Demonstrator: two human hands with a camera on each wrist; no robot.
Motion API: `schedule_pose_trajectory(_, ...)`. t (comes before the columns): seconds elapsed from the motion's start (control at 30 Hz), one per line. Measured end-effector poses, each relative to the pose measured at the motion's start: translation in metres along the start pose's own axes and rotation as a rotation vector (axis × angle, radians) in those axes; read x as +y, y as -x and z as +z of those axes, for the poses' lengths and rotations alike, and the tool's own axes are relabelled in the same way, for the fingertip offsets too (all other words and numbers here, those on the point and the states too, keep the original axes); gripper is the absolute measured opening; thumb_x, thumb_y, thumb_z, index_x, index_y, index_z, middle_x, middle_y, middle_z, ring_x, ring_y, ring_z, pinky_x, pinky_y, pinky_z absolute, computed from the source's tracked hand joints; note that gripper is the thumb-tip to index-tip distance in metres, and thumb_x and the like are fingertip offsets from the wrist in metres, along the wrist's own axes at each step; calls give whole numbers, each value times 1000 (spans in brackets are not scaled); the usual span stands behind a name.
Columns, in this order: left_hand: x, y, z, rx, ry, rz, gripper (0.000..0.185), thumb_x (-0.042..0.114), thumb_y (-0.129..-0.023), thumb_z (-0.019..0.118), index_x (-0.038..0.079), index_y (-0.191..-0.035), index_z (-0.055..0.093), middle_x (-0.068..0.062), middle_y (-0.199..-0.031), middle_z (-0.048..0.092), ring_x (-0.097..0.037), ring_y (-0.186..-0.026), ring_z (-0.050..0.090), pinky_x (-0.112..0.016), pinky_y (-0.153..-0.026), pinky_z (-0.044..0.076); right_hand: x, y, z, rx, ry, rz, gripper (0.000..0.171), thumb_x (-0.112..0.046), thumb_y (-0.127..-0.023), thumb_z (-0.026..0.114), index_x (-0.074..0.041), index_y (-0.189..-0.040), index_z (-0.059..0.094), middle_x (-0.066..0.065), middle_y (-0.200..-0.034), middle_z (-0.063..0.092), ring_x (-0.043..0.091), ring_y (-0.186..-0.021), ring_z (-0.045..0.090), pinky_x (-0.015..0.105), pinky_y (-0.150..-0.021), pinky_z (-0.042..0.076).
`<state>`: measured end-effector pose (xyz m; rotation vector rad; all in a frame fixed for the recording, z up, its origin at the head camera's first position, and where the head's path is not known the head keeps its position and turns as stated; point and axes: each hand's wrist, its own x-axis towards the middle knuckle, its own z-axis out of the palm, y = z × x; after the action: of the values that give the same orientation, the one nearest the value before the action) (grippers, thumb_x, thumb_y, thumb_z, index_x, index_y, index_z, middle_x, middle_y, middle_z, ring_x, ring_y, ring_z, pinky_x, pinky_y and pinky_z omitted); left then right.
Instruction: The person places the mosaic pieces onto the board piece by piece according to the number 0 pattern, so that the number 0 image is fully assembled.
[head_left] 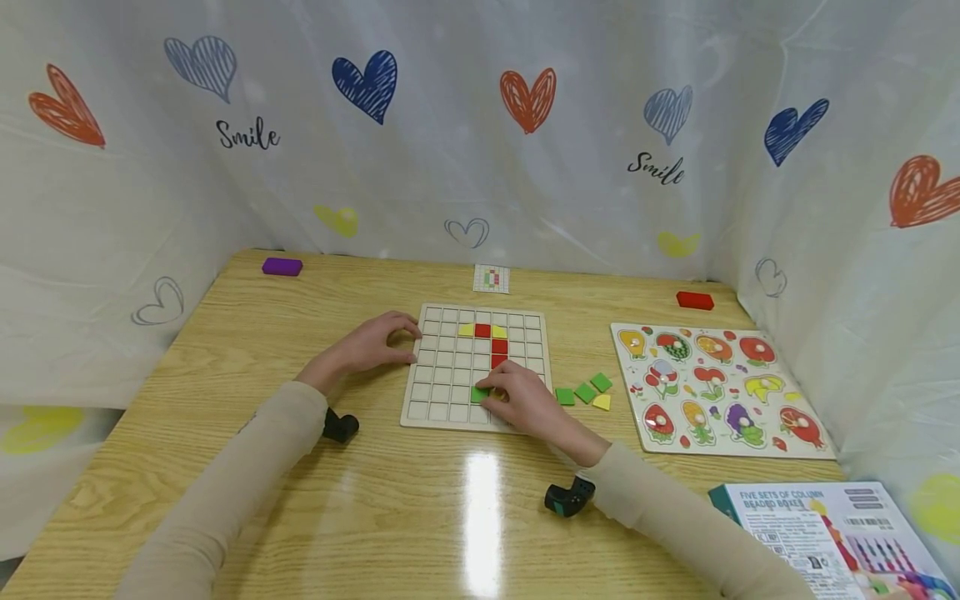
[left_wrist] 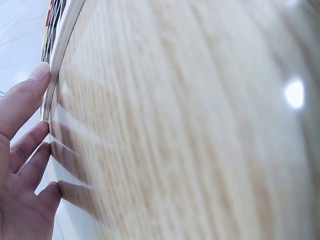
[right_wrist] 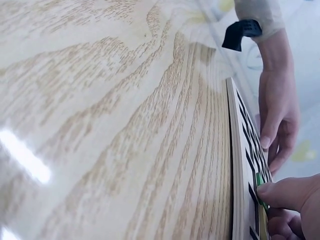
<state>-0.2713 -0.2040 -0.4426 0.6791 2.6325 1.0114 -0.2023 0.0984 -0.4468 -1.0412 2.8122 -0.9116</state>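
A pale wooden grid board (head_left: 440, 392) lies on the table, with red tiles (head_left: 483, 331) and yellow tiles (head_left: 467, 330) set in its upper and middle cells. My right hand (head_left: 528, 402) pinches a green square tile (head_left: 477, 394) between thumb and fingers, at a cell in the lower part of the board. Just beside that tile, a yellow piece (right_wrist: 263, 222) is mostly covered by the right fingers. At the board's left edge my left hand (head_left: 378, 342) rests with its thumb and fingertips touching the rim, the fingers relaxed and holding nothing.
Right of the board lie three loose green tiles (head_left: 565, 397) and a yellow quarter-round tile (head_left: 602, 402). Beyond them is a fruit puzzle board (head_left: 701, 379), with a printed box (head_left: 832, 533) nearer. A small pattern card (head_left: 491, 279), purple block (head_left: 282, 267) and red block (head_left: 694, 300) sit behind.
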Motion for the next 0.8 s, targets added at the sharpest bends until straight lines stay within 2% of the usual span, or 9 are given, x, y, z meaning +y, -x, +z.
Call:
schedule_pose_trajectory(0.2,0,-1,0,-1,-7,-2,36,21,-90,73,7,-121,62,-16,-144,44,-37,-138,34,-53,-113,28,2,0,1,12,-2,9,21,-12,-88,73,-6,-108,75,5,-97,62,15,-79,53,24,-68,44)
schedule_pose_trajectory(0.4,-2,-1,1,-1,-11,2,36,22,-90,73,7,-121,62,-16,-144,44,-37,-138,34,-54,-114,27,6,6,-2,76,-47,24,21,-11,-87,74,-5,-107,75,4,-98,64,15,-83,56,25,-70,49)
schedule_pose_trajectory(0.6,-2,-1,1,3,-10,2,36,22,-90,73,7,-122,62,-16,-144,44,-37,-138,35,-53,-114,27,22,20,-17,87,-78,101,19,-14,-91,70,-8,-109,74,2,-99,65,12,-84,59,26,-71,52)
schedule_pose_trajectory(0.8,-2,-1,1,6,-11,2,37,22,-90,73,7,-122,62,-15,-144,44,-37,-137,35,-53,-114,27,48,37,-43,121,-114,211,24,-16,-94,67,-4,-115,71,6,-104,67,18,-88,64,33,-77,55)
